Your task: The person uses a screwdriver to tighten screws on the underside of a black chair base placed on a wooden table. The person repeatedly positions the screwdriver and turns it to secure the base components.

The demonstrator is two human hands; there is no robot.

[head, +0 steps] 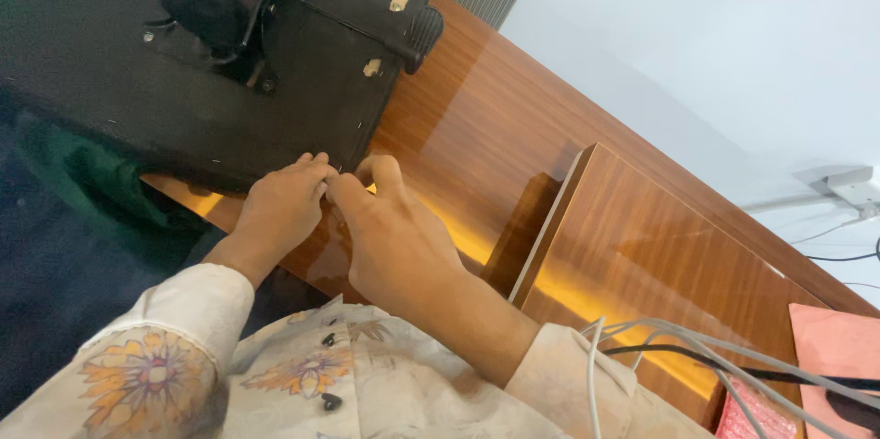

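Plainly, both hands are brought together at the lower right corner of a black sewing machine base point(211, 54), which is seen from above lying on a glossy brown wooden counter point(477, 127). The left hand point(275, 210) is curled, with its fingertips pressed against the machine's lower edge, and the right hand point(390, 228) is held just beside it, thumb and forefinger pinched narrowly at the same corner; the fingertips of the two hands are touching. Whether something thin, such as a thread, is pinched between them cannot be told, as nothing that small can be made out. On top of the machine base, a dark metal mechanism with a thin rod point(353, 27) is seen, the rod running toward the base's right edge, and chipped pale spots are scattered over the black surface. To the left of the base and below it, dark green cloth point(64, 182) is draped. To the right of the base, well apart from it, a raised wooden panel point(660, 256) of the counter is seen, with grey and black cables point(715, 347) lying across its lower end and a pink sheet point(839, 338) beyond them. Pale sleeves with an orange flower print point(156, 375) are worn on both forearms.
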